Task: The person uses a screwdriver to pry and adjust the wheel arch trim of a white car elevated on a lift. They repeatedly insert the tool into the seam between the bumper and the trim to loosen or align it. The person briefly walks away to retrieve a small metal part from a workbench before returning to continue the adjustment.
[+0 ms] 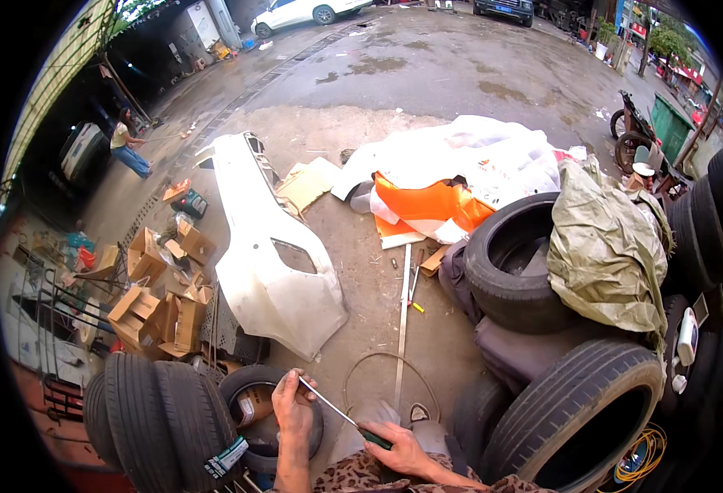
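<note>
A screwdriver (329, 403) with a long metal shaft and a dark green handle lies slantwise between my hands, low in the middle. My right hand (401, 450) is closed around the handle. At the upper end of the shaft, the fingers of my left hand (294, 407) pinch the tip; whether anything small is also between them cannot be made out. Beyond my hands, a white car bumper (275, 275) stands on the ground to the left. A thin cable loop (439, 403) and a long pale strip (403, 329) lie on the ground ahead of me.
Tyres (135, 411) are stacked at left, with more tyres (575, 415) close on the right. Cardboard boxes (180, 320) sit farther left. White plastic sheeting (468, 156) and orange sheeting (427, 205) lie ahead. A person (125, 144) stands far left holding a long pole.
</note>
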{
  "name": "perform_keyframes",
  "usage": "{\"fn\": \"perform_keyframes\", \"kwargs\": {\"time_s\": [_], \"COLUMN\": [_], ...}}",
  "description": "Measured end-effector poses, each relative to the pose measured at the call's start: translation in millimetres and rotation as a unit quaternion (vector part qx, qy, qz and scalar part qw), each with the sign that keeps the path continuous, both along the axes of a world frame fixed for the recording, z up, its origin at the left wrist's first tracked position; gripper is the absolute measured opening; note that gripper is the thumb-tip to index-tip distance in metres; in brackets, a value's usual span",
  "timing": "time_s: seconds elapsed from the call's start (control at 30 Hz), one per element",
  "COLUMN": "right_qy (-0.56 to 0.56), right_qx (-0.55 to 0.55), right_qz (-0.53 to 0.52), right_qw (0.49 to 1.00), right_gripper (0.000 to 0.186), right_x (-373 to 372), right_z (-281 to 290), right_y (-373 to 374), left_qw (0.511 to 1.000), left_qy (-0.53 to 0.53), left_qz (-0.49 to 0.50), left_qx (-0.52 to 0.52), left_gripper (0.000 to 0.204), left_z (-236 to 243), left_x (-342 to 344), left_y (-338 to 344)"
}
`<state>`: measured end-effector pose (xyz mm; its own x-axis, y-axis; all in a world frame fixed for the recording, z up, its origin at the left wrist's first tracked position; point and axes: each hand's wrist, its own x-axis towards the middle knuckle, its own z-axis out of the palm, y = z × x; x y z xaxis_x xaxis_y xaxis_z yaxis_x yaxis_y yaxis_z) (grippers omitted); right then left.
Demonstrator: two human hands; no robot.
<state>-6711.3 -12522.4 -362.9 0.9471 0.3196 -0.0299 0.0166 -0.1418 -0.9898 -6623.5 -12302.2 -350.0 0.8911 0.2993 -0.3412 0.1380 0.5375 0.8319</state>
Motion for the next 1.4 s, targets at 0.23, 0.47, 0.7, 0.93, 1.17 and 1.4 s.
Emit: {"fn": "perform_keyframes", "kwargs": {"time_s": [0.23, 0.47, 0.7, 0.93, 1.17, 1.4], "right_qy": [-0.05, 0.01, 0.186, 0.023, 0.223, 0.369], "right_qx": [-0.165, -0.081, -0.015, -0.005, 0.095, 0.212], "right_qz": [-0.047, -0.038, 0.01, 0.128, 0.236, 0.241], "right_qw": [0.984, 0.996, 0.982, 0.992, 0.941, 0.872], "right_gripper": [0.042, 0.042, 0.047, 0.047, 0.048, 0.049], "right_x": [197.3, 422.0, 613.2, 836.2, 1007.8, 1223.5], "right_z": [11.7, 19.9, 32.3, 14.4, 32.0, 21.1], "right_y": [24.1, 66.1, 96.2, 156.3, 226.1, 308.7], "left_qw": [0.997, 0.997, 0.995, 0.993, 0.968, 0.952], "left_qy": [0.059, -0.009, -0.037, -0.069, -0.102, -0.114], "left_qz": [-0.047, -0.055, -0.053, 0.083, 0.209, 0.217], "left_qx": [-0.015, -0.05, -0.078, -0.05, -0.09, -0.185], "left_gripper": [0.025, 0.025, 0.025, 0.021, 0.025, 0.024], "left_z": [-28.1, -19.2, -17.7, 1.4, 30.0, -20.2], "left_x": [209.3, 440.0, 618.8, 792.1, 924.8, 1122.5], "left_y": [13.2, 53.8, 97.3, 162.5, 224.3, 303.1]}}
